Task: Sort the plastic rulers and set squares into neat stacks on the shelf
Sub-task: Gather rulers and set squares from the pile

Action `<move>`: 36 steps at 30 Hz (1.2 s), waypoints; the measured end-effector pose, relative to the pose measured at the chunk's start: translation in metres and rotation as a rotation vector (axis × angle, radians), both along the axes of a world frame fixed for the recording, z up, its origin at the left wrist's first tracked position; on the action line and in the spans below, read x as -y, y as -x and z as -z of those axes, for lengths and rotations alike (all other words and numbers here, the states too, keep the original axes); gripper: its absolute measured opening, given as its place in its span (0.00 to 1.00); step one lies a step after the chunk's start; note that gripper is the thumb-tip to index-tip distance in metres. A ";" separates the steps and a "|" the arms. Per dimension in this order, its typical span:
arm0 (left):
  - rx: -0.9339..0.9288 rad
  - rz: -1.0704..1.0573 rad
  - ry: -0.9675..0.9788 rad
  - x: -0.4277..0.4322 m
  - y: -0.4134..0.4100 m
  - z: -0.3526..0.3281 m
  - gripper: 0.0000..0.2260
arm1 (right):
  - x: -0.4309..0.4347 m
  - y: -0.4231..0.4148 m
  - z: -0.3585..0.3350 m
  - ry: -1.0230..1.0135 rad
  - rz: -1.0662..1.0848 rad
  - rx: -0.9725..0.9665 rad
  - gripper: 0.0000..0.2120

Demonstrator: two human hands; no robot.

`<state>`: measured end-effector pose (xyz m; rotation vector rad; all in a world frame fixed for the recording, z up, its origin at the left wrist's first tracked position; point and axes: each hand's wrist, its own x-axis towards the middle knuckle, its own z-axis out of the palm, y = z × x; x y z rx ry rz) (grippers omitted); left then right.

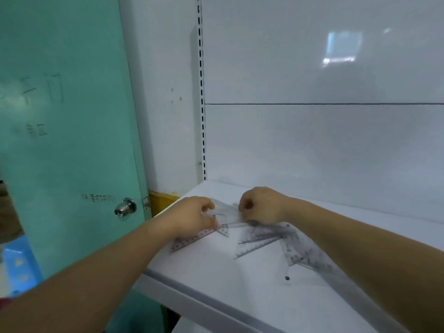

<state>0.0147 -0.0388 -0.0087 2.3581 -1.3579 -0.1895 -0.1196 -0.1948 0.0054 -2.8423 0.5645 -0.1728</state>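
A clear set square (225,213) is pinched between the left hand (195,216) and right hand (262,205). Other rulers (262,243) are scattered on the shelf (240,296); no neat stack is seen yet.

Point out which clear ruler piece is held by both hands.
The clear piece raised between left hand and right hand; the others lie flat on the shelf.

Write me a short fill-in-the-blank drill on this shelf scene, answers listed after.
1. Both hands, left and right, grip one clear ____ piece between them.
2. The loose rulers lie on a ____ shelf.
3. The door left of the shelf is ____.
4. Its knob is ____.

Answers: plastic; white; green; metal
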 end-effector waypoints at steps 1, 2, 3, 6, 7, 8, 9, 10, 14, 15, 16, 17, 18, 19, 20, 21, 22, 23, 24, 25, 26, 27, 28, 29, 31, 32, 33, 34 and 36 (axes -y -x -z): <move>-0.033 0.015 0.047 0.001 -0.004 0.002 0.23 | -0.002 0.001 0.000 -0.007 0.024 -0.003 0.11; -0.065 0.031 0.087 0.001 -0.007 0.003 0.22 | -0.005 0.002 0.001 -0.027 0.047 -0.017 0.13; -0.082 0.051 0.121 0.002 -0.009 0.005 0.20 | -0.010 0.004 0.001 -0.045 0.069 -0.037 0.17; -0.070 0.126 0.224 0.005 -0.013 0.007 0.20 | -0.024 0.006 0.004 -0.051 0.139 -0.029 0.22; -0.067 0.148 0.254 0.005 -0.013 0.008 0.21 | -0.029 0.006 0.005 -0.047 0.171 0.000 0.20; -0.068 0.163 0.278 0.005 -0.014 0.008 0.21 | -0.033 0.007 0.006 -0.042 0.206 0.039 0.17; -0.076 0.174 0.300 0.005 -0.014 0.009 0.21 | -0.036 0.008 0.006 -0.044 0.243 0.076 0.13; -0.085 0.181 0.322 0.004 -0.014 0.009 0.21 | -0.038 0.009 0.007 -0.053 0.280 0.118 0.09; -0.120 0.204 0.359 0.000 -0.012 0.013 0.22 | -0.049 0.017 0.008 -0.091 0.356 0.202 0.03; -0.134 0.200 0.356 -0.001 -0.011 0.013 0.22 | -0.052 0.019 0.008 -0.099 0.362 0.193 0.06; -0.152 0.187 0.356 -0.001 -0.012 0.013 0.23 | -0.055 0.021 0.007 -0.102 0.365 0.175 0.10; -0.178 0.165 0.364 -0.002 -0.012 0.012 0.23 | -0.056 0.023 0.007 -0.092 0.366 0.149 0.14; -0.210 0.136 0.378 -0.003 -0.013 0.011 0.23 | -0.057 0.025 0.007 -0.073 0.368 0.128 0.16; -0.243 0.104 0.396 -0.005 -0.015 0.010 0.23 | -0.056 0.027 0.007 -0.061 0.376 0.122 0.17; -0.271 0.074 0.415 -0.007 -0.017 0.008 0.23 | -0.055 0.028 0.006 -0.062 0.391 0.135 0.16; -0.292 0.050 0.431 -0.009 -0.019 0.006 0.23 | -0.054 0.030 0.005 -0.074 0.408 0.164 0.15; -0.303 0.036 0.438 -0.010 -0.021 0.005 0.25 | -0.052 0.032 0.003 -0.092 0.423 0.203 0.14; -0.306 0.032 0.435 -0.012 -0.023 0.003 0.26 | -0.050 0.033 0.001 -0.108 0.436 0.251 0.12; -0.299 0.041 0.425 -0.014 -0.023 0.002 0.28 | -0.049 0.035 -0.002 -0.127 0.450 0.299 0.11; -0.285 0.062 0.417 -0.016 -0.023 0.000 0.29 | -0.047 0.036 -0.005 -0.146 0.462 0.344 0.11; -0.266 0.086 0.414 -0.018 -0.023 -0.002 0.29 | -0.047 0.038 -0.008 -0.157 0.476 0.381 0.10; -0.246 0.106 0.417 -0.019 -0.022 -0.004 0.29 | -0.046 0.041 -0.011 -0.158 0.491 0.403 0.11; -0.225 0.125 0.418 -0.020 -0.022 -0.006 0.29 | -0.046 0.045 -0.013 -0.156 0.502 0.410 0.13; -0.204 0.146 0.414 -0.020 -0.021 -0.008 0.29 | -0.047 0.049 -0.014 -0.155 0.505 0.403 0.14; -0.174 0.201 0.390 -0.019 -0.017 -0.012 0.29 | -0.049 0.063 -0.013 -0.142 0.505 0.363 0.19; -0.171 0.232 0.379 -0.018 -0.013 -0.013 0.29 | -0.051 0.070 -0.011 -0.130 0.512 0.348 0.22; -0.172 0.262 0.374 -0.016 -0.009 -0.014 0.29 | -0.053 0.077 -0.009 -0.123 0.530 0.353 0.24; -0.171 0.288 0.376 -0.014 -0.003 -0.014 0.29 | -0.055 0.083 -0.006 -0.127 0.554 0.384 0.23; -0.154 0.325 0.388 -0.007 0.007 -0.014 0.29 | -0.057 0.093 -0.003 -0.180 0.611 0.507 0.22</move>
